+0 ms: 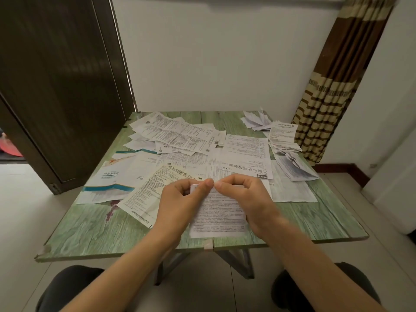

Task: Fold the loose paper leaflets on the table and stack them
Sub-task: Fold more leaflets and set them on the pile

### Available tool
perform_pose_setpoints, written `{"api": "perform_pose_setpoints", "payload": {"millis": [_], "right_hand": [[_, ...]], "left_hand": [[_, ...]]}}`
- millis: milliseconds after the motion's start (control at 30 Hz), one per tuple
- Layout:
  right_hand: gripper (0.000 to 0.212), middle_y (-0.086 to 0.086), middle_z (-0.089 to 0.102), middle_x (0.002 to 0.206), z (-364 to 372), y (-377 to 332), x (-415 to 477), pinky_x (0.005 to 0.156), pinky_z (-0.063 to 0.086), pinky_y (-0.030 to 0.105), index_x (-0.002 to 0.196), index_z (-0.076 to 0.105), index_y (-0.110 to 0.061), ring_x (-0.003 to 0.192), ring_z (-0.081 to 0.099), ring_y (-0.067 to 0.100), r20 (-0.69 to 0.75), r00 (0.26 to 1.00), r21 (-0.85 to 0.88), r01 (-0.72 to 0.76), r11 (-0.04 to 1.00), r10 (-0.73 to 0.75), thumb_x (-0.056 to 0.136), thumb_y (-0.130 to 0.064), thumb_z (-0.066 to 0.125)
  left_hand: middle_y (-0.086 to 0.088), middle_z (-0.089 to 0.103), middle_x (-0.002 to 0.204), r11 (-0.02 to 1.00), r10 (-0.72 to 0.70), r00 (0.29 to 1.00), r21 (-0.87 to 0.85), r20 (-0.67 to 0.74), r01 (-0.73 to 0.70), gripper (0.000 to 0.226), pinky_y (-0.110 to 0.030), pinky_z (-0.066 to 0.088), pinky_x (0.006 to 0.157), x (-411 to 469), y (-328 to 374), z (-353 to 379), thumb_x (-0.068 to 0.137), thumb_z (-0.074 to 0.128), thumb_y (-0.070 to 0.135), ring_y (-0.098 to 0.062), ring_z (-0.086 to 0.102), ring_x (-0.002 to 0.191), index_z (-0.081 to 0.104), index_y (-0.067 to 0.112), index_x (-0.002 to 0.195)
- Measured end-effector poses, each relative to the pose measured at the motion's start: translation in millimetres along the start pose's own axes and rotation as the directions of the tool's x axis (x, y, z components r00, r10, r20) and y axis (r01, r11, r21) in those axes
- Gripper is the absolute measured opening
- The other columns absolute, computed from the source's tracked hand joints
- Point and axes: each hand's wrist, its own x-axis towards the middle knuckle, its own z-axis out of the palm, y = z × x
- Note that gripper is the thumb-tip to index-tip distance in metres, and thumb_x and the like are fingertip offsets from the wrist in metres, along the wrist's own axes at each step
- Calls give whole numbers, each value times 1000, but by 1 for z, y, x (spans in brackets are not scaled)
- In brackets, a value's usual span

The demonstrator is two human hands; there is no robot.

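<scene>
- Holds a white printed paper leaflet over the near middle of the green wood-grain folding table, its lower edge close to the table's near rim.
- Pinches the leaflet's far edge with the left hand: fingers curled in tight, thumb tip pressed on the paper, a narrow strip of the edge turned over under the fingers.
- Pinches that same edge with the right hand too, fingers curled, thumb tip almost meeting the left thumb at the middle of the sheet.
- Cannot tell whether the sheet's lower part lies on the tabletop or hangs just off it.
- Just left of the hands, flat on the table: a yellowish leaflet with dense black print.
- Further left, a glossy blue-and-white brochure, its right side overlapped by the yellowish one.
- Far left: a heap of loose white leaflets, unfolded and overlapping.
- Right of that heap, a large white sheet with a bold black heading.
- Far right, near the table's edge: a stack of folded white leaflets, with more folded papers just beside it.
- Behind the table, a dark brown door on the left and a brown-and-cream striped curtain on the right.
</scene>
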Motion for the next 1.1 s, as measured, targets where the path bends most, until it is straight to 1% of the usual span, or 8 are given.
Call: {"api": "perform_pose_setpoints", "payload": {"millis": [67,267,467,567,734,834,1034,1100], "right_hand": [[11,14,66,79,2,1,0,83,53,42,73,66,-4,82,65,29,-7,1000,-9,15,1000,-15,83,-9,67],[16,4,65,66,-5,-10,6,70,53,29,66,62,-5,67,65,15,43,999,-74,12,997,-9,78,-9,72],[19,6,67,73,-18,-12,5,81,51,35,64,63,-7,76,66,21,113,993,-92,-30,995,40,64,-22,75],[17,6,67,72,-22,-11,-1,70,51,27,64,62,-8,71,66,18,117,991,-112,-50,992,63,64,-21,74],[15,6,57,57,-60,-8,-1,61,45,24,64,61,-1,55,50,16,-81,996,-145,-59,988,47,73,-6,72],[12,3,58,57,-66,-4,-2,61,46,24,68,64,-2,55,50,13,-119,993,-129,-29,991,14,77,-7,71],[27,-1,68,86,-22,-14,6,71,51,25,105,62,-11,76,64,13,155,988,-145,2,989,21,90,-33,57],[21,0,68,83,-15,-14,6,69,52,24,97,63,-10,75,64,12,180,983,-242,19,970,25,91,-29,57]], "left_hand": [[-17,69,73,1000,15,1000,16,-25,-14,35,-34,51,62,0,1,0,67,68,40,-26,65,67,70,6,75],[-17,68,72,996,67,997,67,-24,-65,26,-36,49,64,9,6,-11,76,68,34,-35,65,72,69,9,70],[-19,68,73,998,44,998,34,40,-45,33,-33,49,61,6,10,-12,66,66,41,-28,65,68,69,8,70],[-21,67,72,999,30,997,36,70,-32,32,-34,48,61,2,9,-7,67,67,40,-27,63,66,68,8,68],[-3,65,66,997,-76,984,-19,-162,74,25,-22,51,58,21,13,-48,86,61,27,-13,63,60,62,9,69],[5,67,59,996,-89,986,-39,-143,84,22,-17,49,54,25,13,-57,85,61,25,-6,63,54,63,10,69],[-15,69,76,999,-37,998,-11,-55,37,30,-26,52,63,18,6,-25,79,65,29,-20,65,67,67,-1,77],[-13,69,72,1000,-15,1000,-12,-17,15,33,-19,51,55,13,3,-18,74,65,33,-16,65,62,66,0,76]]}}
